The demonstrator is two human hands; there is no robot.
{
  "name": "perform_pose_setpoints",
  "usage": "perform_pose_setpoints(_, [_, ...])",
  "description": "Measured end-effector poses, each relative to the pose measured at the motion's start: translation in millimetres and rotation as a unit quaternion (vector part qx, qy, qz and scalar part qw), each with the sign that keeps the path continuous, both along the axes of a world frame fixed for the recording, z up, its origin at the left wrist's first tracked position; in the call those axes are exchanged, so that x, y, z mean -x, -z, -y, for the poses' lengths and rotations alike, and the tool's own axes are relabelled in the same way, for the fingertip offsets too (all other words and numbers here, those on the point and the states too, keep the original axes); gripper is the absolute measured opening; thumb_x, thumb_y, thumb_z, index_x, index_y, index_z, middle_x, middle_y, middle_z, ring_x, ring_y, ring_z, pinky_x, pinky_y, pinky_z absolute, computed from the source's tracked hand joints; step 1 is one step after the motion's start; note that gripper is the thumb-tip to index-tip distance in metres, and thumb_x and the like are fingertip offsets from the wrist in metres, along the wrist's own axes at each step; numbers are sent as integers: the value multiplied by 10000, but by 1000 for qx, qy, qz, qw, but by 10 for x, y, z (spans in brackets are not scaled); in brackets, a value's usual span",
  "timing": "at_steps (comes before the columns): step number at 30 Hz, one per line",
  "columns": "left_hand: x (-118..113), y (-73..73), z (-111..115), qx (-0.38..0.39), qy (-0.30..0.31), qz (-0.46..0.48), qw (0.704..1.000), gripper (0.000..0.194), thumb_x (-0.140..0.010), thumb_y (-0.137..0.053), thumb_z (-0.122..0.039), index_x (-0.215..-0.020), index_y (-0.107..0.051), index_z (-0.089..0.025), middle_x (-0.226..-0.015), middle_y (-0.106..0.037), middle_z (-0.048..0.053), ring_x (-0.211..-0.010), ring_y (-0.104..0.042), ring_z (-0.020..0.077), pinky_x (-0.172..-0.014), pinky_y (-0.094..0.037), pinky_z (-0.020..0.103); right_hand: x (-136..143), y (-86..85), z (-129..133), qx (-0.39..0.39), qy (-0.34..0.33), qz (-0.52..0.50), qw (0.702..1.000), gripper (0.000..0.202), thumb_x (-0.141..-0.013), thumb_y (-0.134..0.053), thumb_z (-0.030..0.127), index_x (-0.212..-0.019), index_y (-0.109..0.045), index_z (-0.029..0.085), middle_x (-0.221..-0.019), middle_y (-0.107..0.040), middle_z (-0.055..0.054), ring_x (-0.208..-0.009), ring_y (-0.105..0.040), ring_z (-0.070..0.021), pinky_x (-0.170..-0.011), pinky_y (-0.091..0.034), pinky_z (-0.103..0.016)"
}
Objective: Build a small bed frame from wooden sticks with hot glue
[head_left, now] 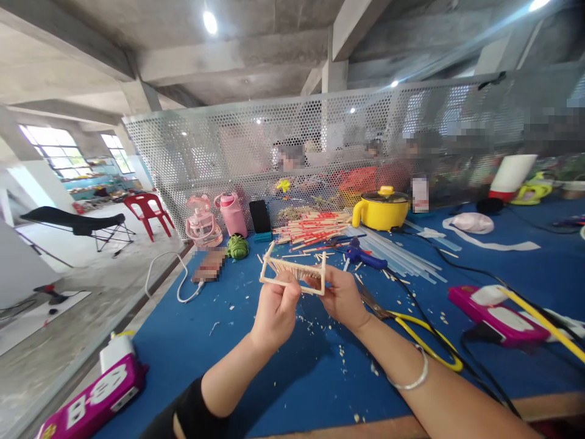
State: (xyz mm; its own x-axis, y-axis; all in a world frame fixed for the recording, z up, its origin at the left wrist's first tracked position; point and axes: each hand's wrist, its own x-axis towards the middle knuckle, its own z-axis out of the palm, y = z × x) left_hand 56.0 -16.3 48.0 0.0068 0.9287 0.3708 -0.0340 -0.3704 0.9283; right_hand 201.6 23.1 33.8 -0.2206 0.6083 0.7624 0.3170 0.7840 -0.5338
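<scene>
A small frame of pale wooden sticks is held up above the blue table between both hands. It looks like an open box with short corner posts and a row of thin sticks across its base. My left hand is closed on its near left side, thumb on top. Around its right end are the fingers of my right hand, partly hidden behind the frame. Beyond the hands lie a blue glue gun and a pile of red-and-cream wooden sticks. Yellow-handled scissors rest beside my right forearm.
Translucent glue sticks and a yellow pot lie behind to the right. Magenta power strips and black cords occupy the right side. A pink bottle, green yarn and a phone stand left. Perforated metal screen borders the back.
</scene>
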Motion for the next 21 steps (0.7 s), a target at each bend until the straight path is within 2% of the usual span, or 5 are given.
perform_pose_setpoints(7, [262,57,144,-13,-78,-72,994,457,-881,-391,-483,-532,-407,-188,-508,-360,-28,-502,-311,114,-497,-247,274,-31,-21,-34,91,-3,-45,995,148,-779,-594,254,-858,-714,215,-870,-709,-57,-824,-637,-224,-776,-486,-337])
perform_pose_setpoints(15, [918,-244,25,-77,-353,161,919,385,-876,-402,-442,-574,-351,-208,-484,-312,-71,-404,-264,85,-365,-220,207,-72,90,-200,202,2,-141,969,246,-800,-578,357,-931,-666,168,-914,-719,-76,-816,-657,-242,-743,-511,-362])
perform_pose_setpoints(17, [852,-242,-60,-78,-344,71,933,290,-880,-397,-427,-737,-501,-198,-548,-440,-55,-419,-343,86,-381,-271,202,-60,79,-195,224,-24,-152,962,244,-781,-600,362,-911,-670,168,-901,-725,-68,-809,-661,-240,-730,-516,-359])
perform_pose_setpoints(19, [700,-202,-137,-84,-268,-69,957,269,-878,-416,-398,-997,-537,-190,-690,-574,-14,-489,-449,97,-451,-350,213,-43,65,-173,241,-49,-156,957,236,-753,-632,360,-887,-679,171,-884,-727,-59,-819,-658,-240,-745,-511,-361])
perform_pose_setpoints(21, [547,-156,-202,-133,-192,-203,951,261,-869,-450,-359,-1045,-536,-187,-769,-614,12,-592,-517,115,-553,-389,231,-30,54,-145,256,-72,-158,951,228,-730,-661,355,-867,-686,175,-869,-725,-53,-827,-652,-237,-758,-502,-360])
